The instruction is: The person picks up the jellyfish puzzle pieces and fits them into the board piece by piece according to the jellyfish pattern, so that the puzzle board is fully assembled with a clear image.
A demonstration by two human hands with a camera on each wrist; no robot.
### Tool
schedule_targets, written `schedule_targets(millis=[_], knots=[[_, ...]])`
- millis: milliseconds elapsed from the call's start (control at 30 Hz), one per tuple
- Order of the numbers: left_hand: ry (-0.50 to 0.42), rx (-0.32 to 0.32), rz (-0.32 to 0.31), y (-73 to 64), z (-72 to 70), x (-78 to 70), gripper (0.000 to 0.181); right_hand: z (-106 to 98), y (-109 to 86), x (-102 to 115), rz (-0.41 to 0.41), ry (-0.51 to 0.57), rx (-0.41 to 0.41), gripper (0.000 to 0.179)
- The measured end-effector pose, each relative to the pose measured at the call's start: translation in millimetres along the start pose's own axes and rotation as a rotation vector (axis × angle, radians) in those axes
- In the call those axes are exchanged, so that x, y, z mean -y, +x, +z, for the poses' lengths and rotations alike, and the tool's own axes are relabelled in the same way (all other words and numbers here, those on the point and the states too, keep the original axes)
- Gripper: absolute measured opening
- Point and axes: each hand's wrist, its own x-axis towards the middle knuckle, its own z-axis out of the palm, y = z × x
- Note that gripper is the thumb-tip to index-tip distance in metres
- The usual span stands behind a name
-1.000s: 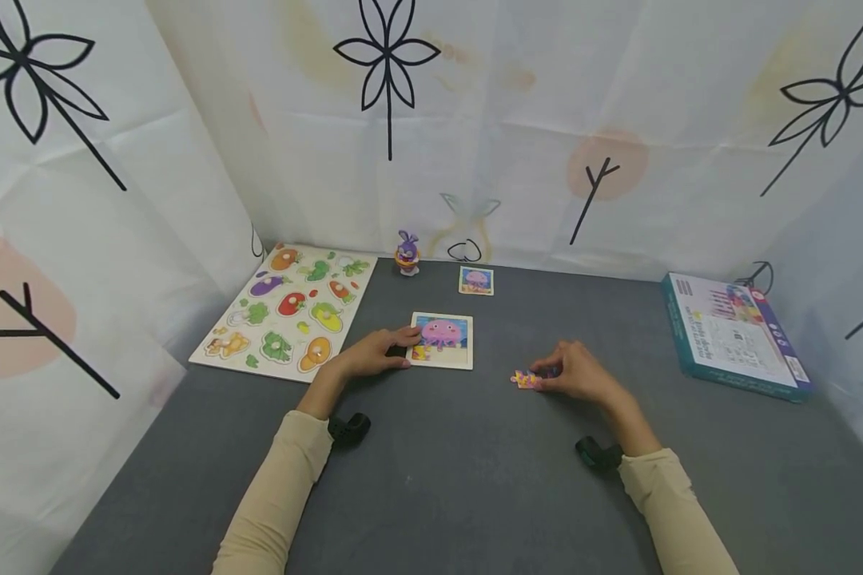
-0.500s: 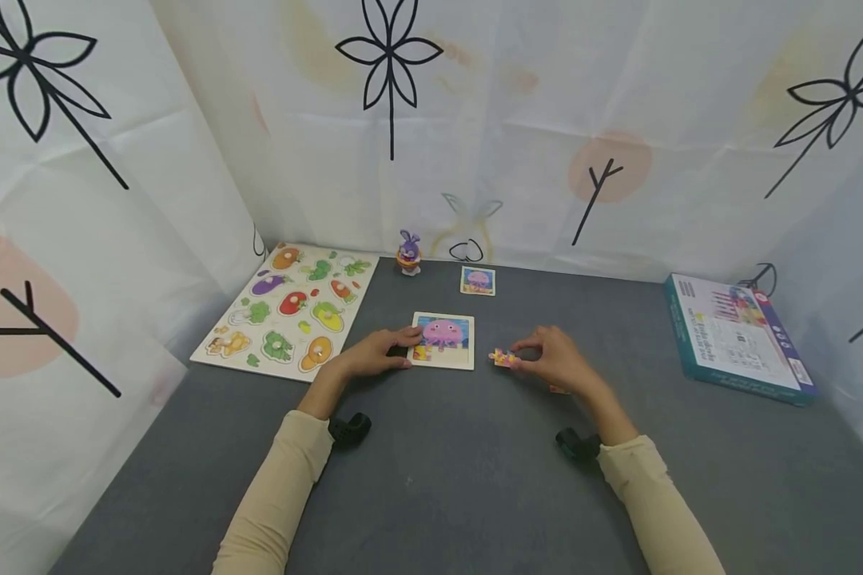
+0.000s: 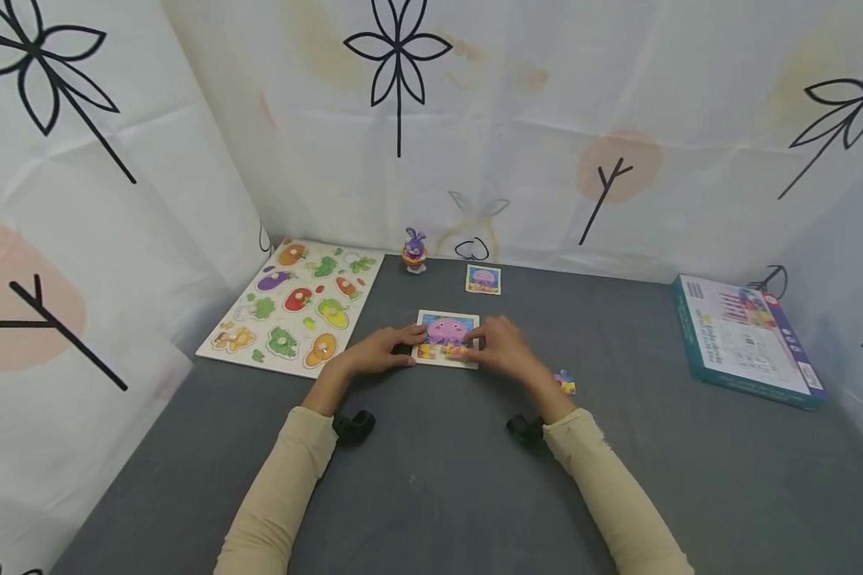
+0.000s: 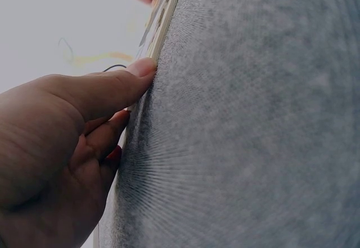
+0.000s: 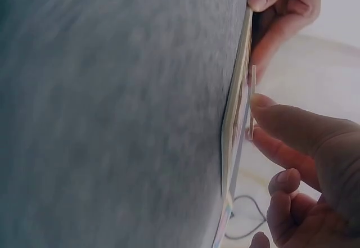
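A small square jigsaw board [image 3: 442, 362] with a pink octopus picture lies on the grey table. My left hand [image 3: 377, 351] holds the board by its left side; in the left wrist view its thumb [image 4: 140, 68] presses the front edge. A yellow and orange jigsaw piece [image 3: 455, 350] is pinched between the thumb and a finger of my right hand [image 3: 503, 349], over the board's lower part. From the right wrist, the piece [image 5: 252, 76] appears edge-on, just above the board [image 5: 235, 107]. Another loose piece [image 3: 565, 382] lies beside my right forearm.
A matching octopus card [image 3: 483, 279] lies behind the board, near a purple rabbit figure [image 3: 415, 251]. A vegetable puzzle board [image 3: 304, 335] lies on the left. On the right is a teal-sided box [image 3: 751, 343]. White cloth [image 3: 518, 96] hangs around the table.
My right hand has moved left with its piece, from the table onto the board. The loose piece it had covered now shows. My left hand has stayed on the board.
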Motion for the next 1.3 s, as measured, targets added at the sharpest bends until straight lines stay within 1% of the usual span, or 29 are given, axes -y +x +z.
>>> schedule_targets(millis=[133,233,333,433,567,667,733,800,967,1067,1167,1300], knots=[[0.001,-0.002,0.014,0.4,-1.7,0.0,0.052,4,6.4,6,-0.016,0.032,0.004,0.023],[0.000,-0.005,0.017,1.2,-2.3,-0.4,0.052,7,9.3,9,-0.014,0.034,0.007,0.023],[-0.004,0.003,0.008,1.3,-2.4,-0.5,0.052,9,10.8,11,-0.014,0.020,0.015,0.024],[-0.001,0.007,0.001,1.0,-1.9,0.1,0.052,10,12.0,11,-0.011,0.044,0.035,0.026],[-0.001,-0.001,-0.004,0.4,-1.6,0.7,0.052,11,14.4,10,-0.078,0.079,0.059,0.027],[-0.003,0.001,-0.004,1.0,-1.4,0.4,0.052,12,18.2,7,-0.166,0.121,0.072,0.026],[-0.008,0.003,-0.004,1.5,-1.5,0.0,0.052,12,20.6,6,-0.199,0.140,0.091,0.026],[-0.013,0.003,-0.004,1.9,-1.6,-0.5,0.052,13,23.0,5,-0.212,0.159,0.108,0.027],[-0.003,0.003,-0.012,2.0,-2.1,-1.9,0.052,12,26.3,3,-0.150,0.154,0.151,0.025],[0.009,0.007,-0.019,1.7,-2.2,-2.2,0.053,13,26.8,3,-0.109,0.133,0.175,0.024],[0.009,0.004,-0.016,1.5,-1.9,-2.0,0.053,13,26.2,3,-0.104,0.112,0.161,0.024],[0.010,-0.002,-0.007,0.7,-1.6,-1.4,0.053,13,23.1,4,-0.126,0.102,0.109,0.022]])
